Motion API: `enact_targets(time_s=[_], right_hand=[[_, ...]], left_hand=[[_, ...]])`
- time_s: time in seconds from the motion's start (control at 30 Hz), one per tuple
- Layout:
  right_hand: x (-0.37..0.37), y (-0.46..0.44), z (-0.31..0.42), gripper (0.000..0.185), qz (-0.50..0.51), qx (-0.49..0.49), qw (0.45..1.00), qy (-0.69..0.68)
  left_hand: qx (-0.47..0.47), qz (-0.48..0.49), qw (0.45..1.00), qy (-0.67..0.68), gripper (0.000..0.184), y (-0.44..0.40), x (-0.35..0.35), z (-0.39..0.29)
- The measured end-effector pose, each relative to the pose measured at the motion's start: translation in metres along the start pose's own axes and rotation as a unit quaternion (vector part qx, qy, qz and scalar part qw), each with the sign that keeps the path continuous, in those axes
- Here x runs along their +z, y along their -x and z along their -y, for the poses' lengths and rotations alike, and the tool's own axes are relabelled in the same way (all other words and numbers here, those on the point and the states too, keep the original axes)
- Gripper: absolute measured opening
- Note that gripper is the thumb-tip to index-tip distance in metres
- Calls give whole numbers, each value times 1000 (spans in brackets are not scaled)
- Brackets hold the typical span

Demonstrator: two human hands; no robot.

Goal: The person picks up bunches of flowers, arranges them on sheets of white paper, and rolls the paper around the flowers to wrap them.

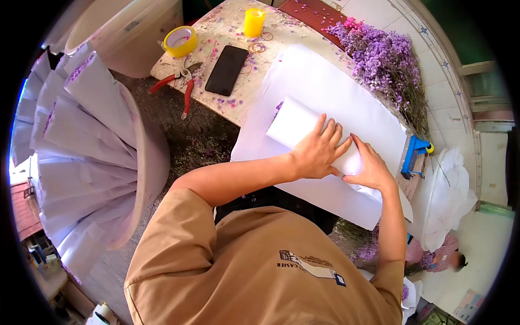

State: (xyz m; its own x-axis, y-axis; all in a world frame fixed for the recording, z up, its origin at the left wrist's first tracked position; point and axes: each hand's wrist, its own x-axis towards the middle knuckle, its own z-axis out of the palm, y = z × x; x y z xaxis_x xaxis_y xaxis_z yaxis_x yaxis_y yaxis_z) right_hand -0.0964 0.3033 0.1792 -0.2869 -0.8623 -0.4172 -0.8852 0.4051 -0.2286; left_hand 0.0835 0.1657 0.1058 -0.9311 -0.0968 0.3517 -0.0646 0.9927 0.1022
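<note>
A white paper roll lies on a large white paper sheet, with purple flowers showing at its far left end. My left hand is curved over the middle of the roll, its fingers on the far side and its thumb on the near side. At the roll's near right end, my right hand grips the paper between thumb and fingers. Both hands are close together, and the flower stems inside the roll are hidden.
On the table are a black phone, red-handled pliers, two yellow tape rolls and rubber bands. Purple flowers lie at the back right near a blue tape dispenser. A tub of wrapped bunches stands left. Another person is at right.
</note>
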Motion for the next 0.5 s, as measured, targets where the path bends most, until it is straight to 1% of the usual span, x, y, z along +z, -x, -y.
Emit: enact_targets(time_s=[0.07, 0.13, 0.17, 0.23, 0.5], right_hand=[[-5, -2, 1, 118, 6, -2, 1000, -12], [-10, -2, 6, 119, 40, 25, 998, -40], [-10, -3, 4, 119, 42, 26, 998, -38], [-7, -4, -2, 118, 17, -11, 999, -40], [0, -9, -4, 120, 17, -12, 999, -48]], left_hand=[[-2, -1, 1000, 3, 93, -2, 0, 0], [-4, 2, 1000, -2, 94, -2, -1, 0], [-6, 1, 1000, 0, 94, -3, -2, 0], [-9, 9, 1000, 0, 95, -5, -4, 1], [-8, 0, 1000, 22, 97, -2, -3, 2]])
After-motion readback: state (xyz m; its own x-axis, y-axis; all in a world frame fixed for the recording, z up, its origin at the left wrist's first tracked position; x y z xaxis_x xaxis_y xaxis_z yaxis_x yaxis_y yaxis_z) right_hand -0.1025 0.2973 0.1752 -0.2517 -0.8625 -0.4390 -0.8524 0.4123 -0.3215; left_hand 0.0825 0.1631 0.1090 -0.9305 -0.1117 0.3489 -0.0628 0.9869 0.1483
